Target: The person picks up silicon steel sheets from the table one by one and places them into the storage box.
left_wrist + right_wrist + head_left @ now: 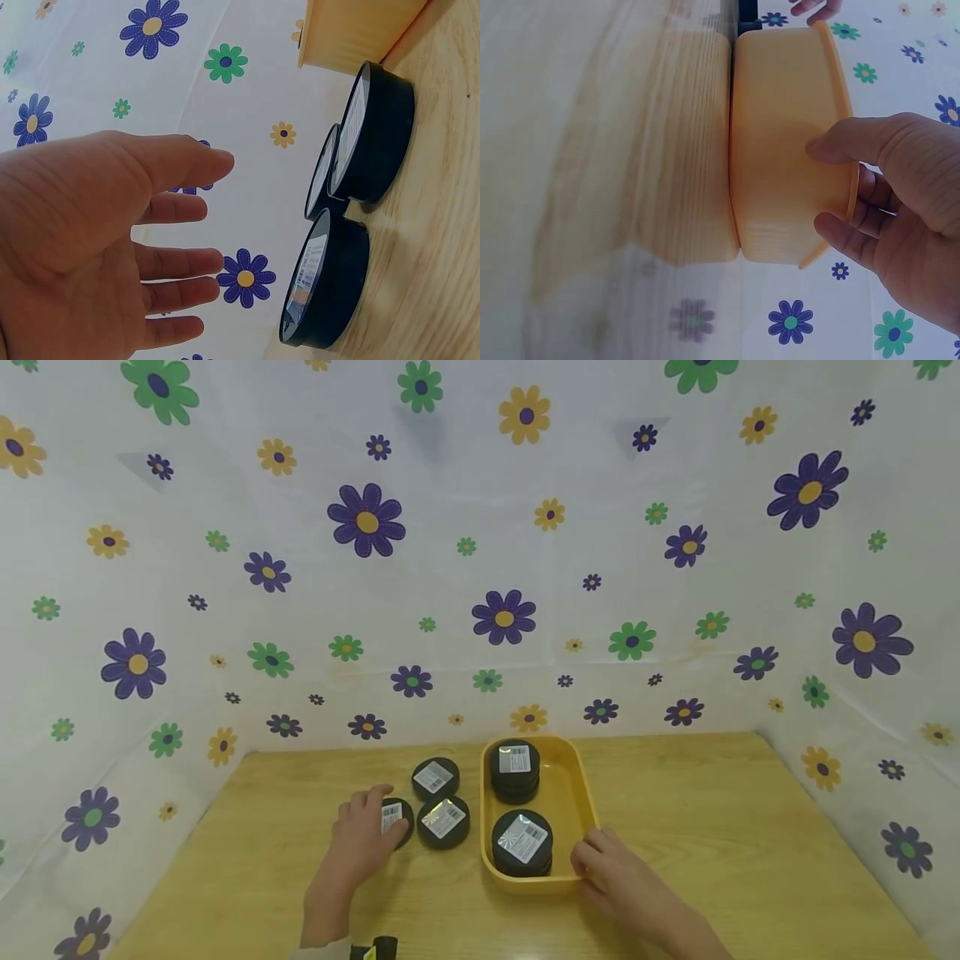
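Note:
My left hand [358,839] is held above a round black container [405,821] with a white label, partly covering it in the head view. In the left wrist view its fingers are extended, apart from the nearest black container [343,281]. Two more labelled black containers, a front one [444,833] and a back one [433,770], lie beside it on the table. My right hand [626,878] grips the front right corner of a yellow tray [528,885], thumb on the outer wall and fingers over the rim. Inside are a back stack [514,781] and a front stack [517,860] of black containers.
The wooden table [720,827] is surrounded by a white flowered cloth [442,585] at the back and sides. A small black and yellow object [385,947] shows at the bottom edge, beside the left sleeve [322,950]. The tray's right side shows bare yellow floor.

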The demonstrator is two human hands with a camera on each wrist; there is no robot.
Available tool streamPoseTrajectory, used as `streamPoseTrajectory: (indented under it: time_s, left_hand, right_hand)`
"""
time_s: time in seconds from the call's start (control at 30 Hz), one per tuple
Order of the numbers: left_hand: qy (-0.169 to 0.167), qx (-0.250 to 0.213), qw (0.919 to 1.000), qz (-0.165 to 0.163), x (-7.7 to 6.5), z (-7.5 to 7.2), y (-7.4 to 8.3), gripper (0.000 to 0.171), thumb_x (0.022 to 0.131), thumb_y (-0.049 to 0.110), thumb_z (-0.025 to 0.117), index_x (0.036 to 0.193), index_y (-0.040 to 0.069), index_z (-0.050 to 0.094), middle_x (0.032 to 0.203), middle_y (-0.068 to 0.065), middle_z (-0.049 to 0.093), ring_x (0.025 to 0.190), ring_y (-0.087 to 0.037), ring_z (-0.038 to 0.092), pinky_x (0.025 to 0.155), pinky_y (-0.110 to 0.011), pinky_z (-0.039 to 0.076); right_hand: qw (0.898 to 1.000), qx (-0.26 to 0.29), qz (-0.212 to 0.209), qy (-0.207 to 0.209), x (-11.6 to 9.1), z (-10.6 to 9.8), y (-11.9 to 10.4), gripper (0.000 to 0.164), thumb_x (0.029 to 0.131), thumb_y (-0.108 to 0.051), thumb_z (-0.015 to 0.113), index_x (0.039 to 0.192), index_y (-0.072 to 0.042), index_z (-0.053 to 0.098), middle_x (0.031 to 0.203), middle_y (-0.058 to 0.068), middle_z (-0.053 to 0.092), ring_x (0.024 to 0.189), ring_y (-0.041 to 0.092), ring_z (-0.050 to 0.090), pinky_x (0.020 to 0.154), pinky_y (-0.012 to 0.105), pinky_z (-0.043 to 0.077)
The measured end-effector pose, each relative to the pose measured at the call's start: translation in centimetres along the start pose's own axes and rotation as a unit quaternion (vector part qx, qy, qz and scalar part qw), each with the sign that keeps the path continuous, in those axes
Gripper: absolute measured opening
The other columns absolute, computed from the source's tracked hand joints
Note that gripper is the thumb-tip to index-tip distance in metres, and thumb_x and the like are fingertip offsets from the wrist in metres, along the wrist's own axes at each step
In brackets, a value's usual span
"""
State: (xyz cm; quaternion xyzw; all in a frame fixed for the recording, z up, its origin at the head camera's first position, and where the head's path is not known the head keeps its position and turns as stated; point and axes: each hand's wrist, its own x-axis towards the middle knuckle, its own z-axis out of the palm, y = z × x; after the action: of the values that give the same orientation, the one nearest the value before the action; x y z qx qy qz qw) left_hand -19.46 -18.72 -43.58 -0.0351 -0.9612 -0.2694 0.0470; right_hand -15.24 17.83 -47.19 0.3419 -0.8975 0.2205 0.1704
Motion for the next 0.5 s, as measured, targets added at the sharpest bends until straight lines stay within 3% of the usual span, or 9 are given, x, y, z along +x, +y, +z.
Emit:
streamPoseTrajectory:
  time_s: [0.13, 0.5]
  left_hand:
    - [0.006, -0.005, 1.0000, 0.003, -0.05, -0.04, 0.02, 0.055, 0.092, 0.021, 0.063, 0.138, -0.001, 0.045, 0.134, -0.033, 0.044, 0.123, -0.053, 0.039, 0.098, -0.069, 0.033]
    - [-0.013, 0.010, 0.9999, -0.003, -0.13, 0.05, -0.04, 0.055, 0.094, 0.021, 0.063, 0.140, -0.001, 0.043, 0.136, -0.033, 0.043, 0.123, -0.051, 0.040, 0.098, -0.068, 0.035]
  right_hand:
    - [1.000, -0.004, -0.019, 0.019, 0.09, 0.02, 0.08, 0.041, 0.070, 0.002, 0.083, 0.082, -0.020, 0.050, 0.085, -0.012, 0.040, 0.082, 0.008, 0.039, 0.070, 0.022, 0.040]
    - [1.000, -0.002, -0.001, -0.004, 0.14, -0.17, -0.15, 0.039, 0.073, 0.001, 0.081, 0.083, -0.020, 0.050, 0.085, -0.012, 0.041, 0.082, 0.009, 0.040, 0.070, 0.024, 0.041]
